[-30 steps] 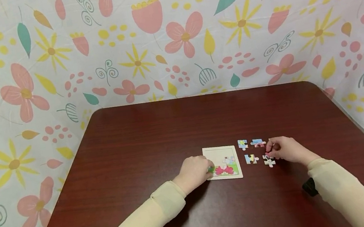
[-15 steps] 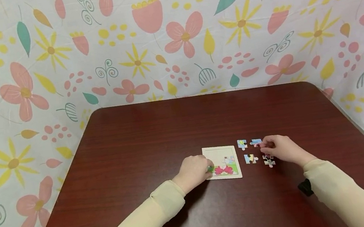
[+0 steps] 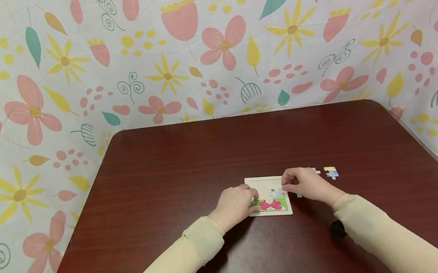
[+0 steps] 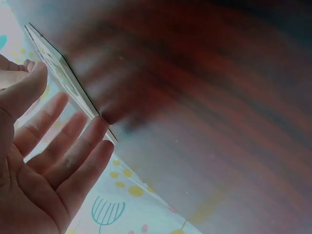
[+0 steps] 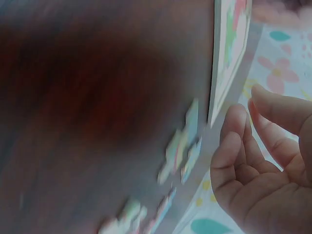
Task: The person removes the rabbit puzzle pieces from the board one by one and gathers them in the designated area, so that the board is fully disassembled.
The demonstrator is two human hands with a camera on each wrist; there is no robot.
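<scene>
A small square puzzle board (image 3: 263, 186) lies on the table; red and green picture parts fill its lower portion. My left hand (image 3: 235, 207) rests at its left edge. In the left wrist view its fingers (image 4: 80, 156) are fairly straight and touch the board's edge. Over the board's right edge is my right hand (image 3: 309, 184), thumb and fingertips drawn together, pinching a small jigsaw piece that is mostly hidden. Loose jigsaw pieces (image 3: 331, 172) lie right of the board, several covered by the right hand. The right wrist view shows more pieces (image 5: 178, 151) below the board.
The dark red-brown table (image 3: 173, 171) has rounded far corners. A white cloth (image 3: 190, 84) with flower patterns hangs behind and beside it. A black object (image 3: 337, 228), perhaps the wrist camera, sits under the right sleeve.
My right hand has moved left from the loose pieces to the board's right edge, uncovering a yellow-and-blue piece at the far right. My left hand has stayed at the board's left edge.
</scene>
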